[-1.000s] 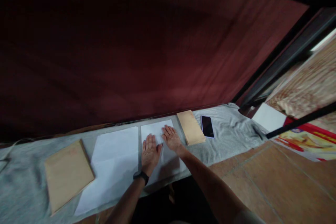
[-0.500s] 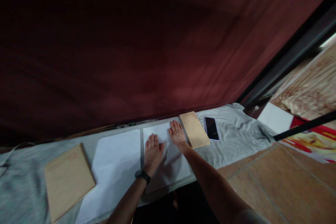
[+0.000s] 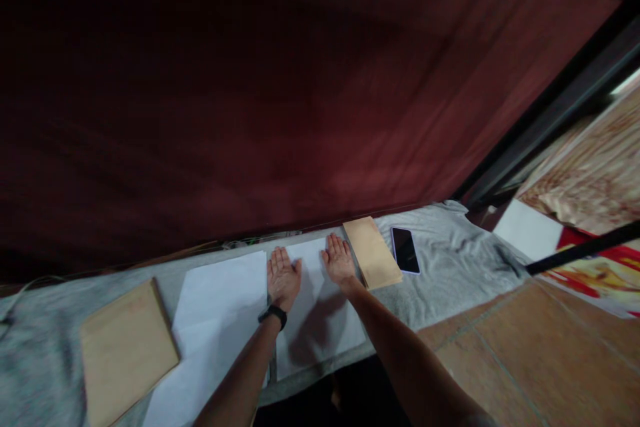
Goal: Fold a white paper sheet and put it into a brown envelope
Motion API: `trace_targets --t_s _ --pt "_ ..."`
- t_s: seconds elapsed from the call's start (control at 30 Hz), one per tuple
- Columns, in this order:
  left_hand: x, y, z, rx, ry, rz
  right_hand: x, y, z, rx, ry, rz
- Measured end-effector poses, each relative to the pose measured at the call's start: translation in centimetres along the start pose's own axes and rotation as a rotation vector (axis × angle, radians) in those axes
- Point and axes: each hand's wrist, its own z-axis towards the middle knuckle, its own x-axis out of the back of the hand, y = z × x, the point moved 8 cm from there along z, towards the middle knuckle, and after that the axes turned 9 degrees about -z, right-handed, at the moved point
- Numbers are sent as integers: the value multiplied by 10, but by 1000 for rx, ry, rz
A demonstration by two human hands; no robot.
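Observation:
A white sheet of paper (image 3: 320,327) lies on a grey cloth in front of me. My left hand (image 3: 284,280), with a black watch at the wrist, rests palm down at the sheet's upper left edge, fingers stretched out. Flat at its upper right edge is my right hand (image 3: 339,261), also open, close to a stack of brown envelopes (image 3: 373,253). Left of this sheet lie more white papers (image 3: 220,320), overlapping one another. Neither hand grips anything.
A thicker stack of brown envelopes (image 3: 127,347) lies at the left. To the right, a phone (image 3: 405,250) rests on the grey cloth (image 3: 445,280). A dark red panel (image 3: 300,113) rises behind the surface. Tiled floor (image 3: 540,347) shows at lower right.
My left hand has slid a little to the left and away from me, farther from my right hand. The right hand stays near the sheet's upper right edge.

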Motion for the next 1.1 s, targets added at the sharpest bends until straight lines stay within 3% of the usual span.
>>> trace_targets --t_s 0.13,0.23,0.3,0.43,0.5,0.6,0.7,0.8,0.87,0.97,1.1 --pt "5 -2 5 3 -38 -14 1 0 0 -14 -7 0" --pt "16 4 -13 -42 -55 -28 2 -1 0 -20 -16 3" --pt "25 12 -43 -107 -58 -47 2 -1 1 -24 -24 6" --pt "41 33 -130 -374 -20 -58 5 3 7 -37 -45 10" --pt "46 33 -167 -414 -3 -13 10 4 11 -38 -55 14" --pt "50 31 -196 -418 -19 20 22 -4 3 -35 -56 13" --pt "49 31 -201 -397 -53 56 37 -34 -37 49 -34 26" --pt "47 32 -200 -390 -91 95 54 -74 -107 296 45 127" --pt "48 33 -204 -406 -112 106 60 -83 -152 377 44 154" --pt "56 34 -212 -419 -122 102 71 -64 -192 342 80 113" --pt "71 33 -223 -399 -113 93 83 -28 -210 339 90 51"
